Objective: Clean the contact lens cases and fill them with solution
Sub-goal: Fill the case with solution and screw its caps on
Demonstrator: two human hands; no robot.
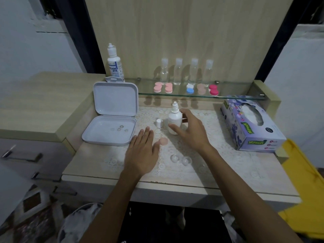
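Head view: surface (228,165) carries open white box (112,118). Right hand (190,129), fingers apart, curves around uncapped solution bottle (174,120). Left hand (142,151) flat, fingers straight, beside pink cap (163,141). Clear lens case (180,159) lies near both.

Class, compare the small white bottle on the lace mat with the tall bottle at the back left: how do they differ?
The small white bottle is short, unlabelled and uncapped, its cap beside it on the mat; the tall bottle carries a printed label and stands by the back panel. The right hand reaches around the small one only. Both are white and upright.
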